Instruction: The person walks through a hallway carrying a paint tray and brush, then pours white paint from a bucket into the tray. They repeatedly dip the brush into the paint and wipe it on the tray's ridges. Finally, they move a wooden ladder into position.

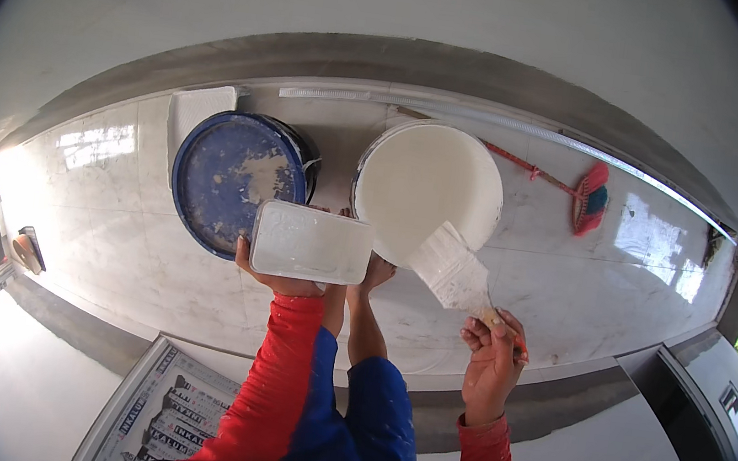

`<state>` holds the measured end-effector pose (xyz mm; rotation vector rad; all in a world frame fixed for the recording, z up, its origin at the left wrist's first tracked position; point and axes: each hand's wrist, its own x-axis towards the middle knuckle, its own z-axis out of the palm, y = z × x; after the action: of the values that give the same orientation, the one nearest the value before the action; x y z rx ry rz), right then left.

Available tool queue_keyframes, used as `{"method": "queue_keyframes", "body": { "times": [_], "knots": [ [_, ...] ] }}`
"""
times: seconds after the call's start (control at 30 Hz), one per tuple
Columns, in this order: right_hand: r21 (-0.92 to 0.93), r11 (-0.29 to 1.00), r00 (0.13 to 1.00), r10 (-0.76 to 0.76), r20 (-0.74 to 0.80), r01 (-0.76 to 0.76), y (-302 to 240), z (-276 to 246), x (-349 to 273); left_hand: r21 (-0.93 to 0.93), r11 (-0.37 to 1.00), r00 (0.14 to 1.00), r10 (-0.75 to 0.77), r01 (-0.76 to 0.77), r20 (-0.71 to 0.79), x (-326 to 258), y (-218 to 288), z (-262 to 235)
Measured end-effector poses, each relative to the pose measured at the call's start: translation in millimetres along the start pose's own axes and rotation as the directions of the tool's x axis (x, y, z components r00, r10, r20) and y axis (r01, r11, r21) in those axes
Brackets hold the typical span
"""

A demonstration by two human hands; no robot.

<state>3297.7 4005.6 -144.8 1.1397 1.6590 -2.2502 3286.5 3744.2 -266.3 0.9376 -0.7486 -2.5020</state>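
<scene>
Left hand (282, 281) grips white tub (312, 244); right hand (492, 365) holds coated brush (466, 282), seen across rim of paint bucket (430, 183), near floor's (556, 281) far edge. Overloaded bristles (441, 260) could drip; slack grip could drop tub.

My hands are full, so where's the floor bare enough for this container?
Bare floor lies right of the open bucket, in front of the broom, and left of the blue-lidded bucket. The gap between buckets, by your feet, is crowded.
</scene>
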Motion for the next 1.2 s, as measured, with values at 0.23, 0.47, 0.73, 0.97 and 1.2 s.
{"method": "queue_keyframes", "body": {
  "times": [0.23,0.47,0.73,0.97,1.2],
  "knots": [
    [-0.739,0.56,0.922,-0.139,0.361,0.374,86.7,13.1,170.5,-0.191,0.942,0.961,-0.271,0.276,0.052,-30.1,7.4,-16.1],
    [-0.907,0.173,0.923,-0.062,0.379,0.384,203.7,52.4,312.8,-0.173,0.901,0.908,-0.415,0.399,-0.067,-36.5,-23.4,-81.5],
    [-0.807,0.085,0.81,0.002,0.587,0.584,281.1,75.2,343.2,-0.122,0.861,0.863,-0.503,0.494,-0.057,-37.1,-45.9,-113.5],
    [-0.931,0.255,0.82,0.45,0.353,0.26,245.3,62.4,350.1,-0.142,0.86,0.853,-0.506,0.49,-0.128,-34.8,-51.7,-101.7],
    [-0.74,0.664,0.787,0.514,0.342,-0.112,143.2,37.4,276.3,-0.027,0.89,0.844,-0.44,0.455,-0.306,-28.4,-48.6,-96.0]
  ]
}}
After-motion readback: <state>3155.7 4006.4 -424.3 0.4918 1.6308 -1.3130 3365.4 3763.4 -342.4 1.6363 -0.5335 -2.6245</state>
